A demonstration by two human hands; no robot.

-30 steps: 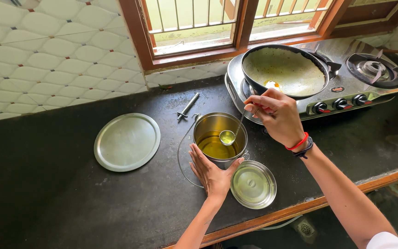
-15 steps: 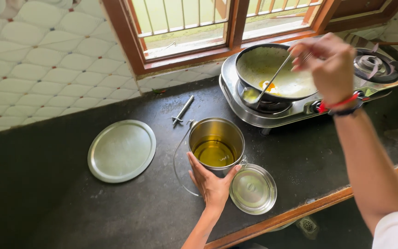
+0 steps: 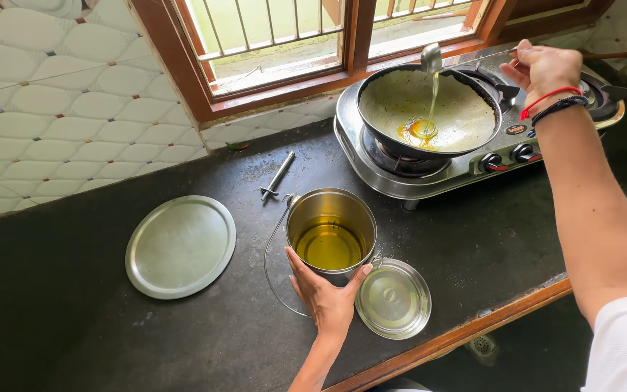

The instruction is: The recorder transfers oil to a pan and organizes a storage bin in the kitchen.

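A steel can [image 3: 332, 231] half full of yellow oil stands on the black counter [image 3: 74, 334]. My left hand [image 3: 326, 294] cups its near side. My right hand [image 3: 543, 67] holds a long steel spoon [image 3: 433, 56] tipped over a dark pan [image 3: 426, 116] on the gas stove [image 3: 466, 156]. A thin stream of oil runs from the spoon into a small yellow pool in the pan.
The can's round lid [image 3: 393, 298] lies by my left hand. A flat steel plate [image 3: 181, 246] rests to the left. A small metal lighter [image 3: 277, 176] lies near the tiled wall. A barred window [image 3: 277, 33] is behind the stove. The counter's wooden edge [image 3: 473, 330] runs in front.
My right hand lifted the spoon out of the oil can, carried it right to the pan and tipped it; oil now pours out. My left hand stays on the can.
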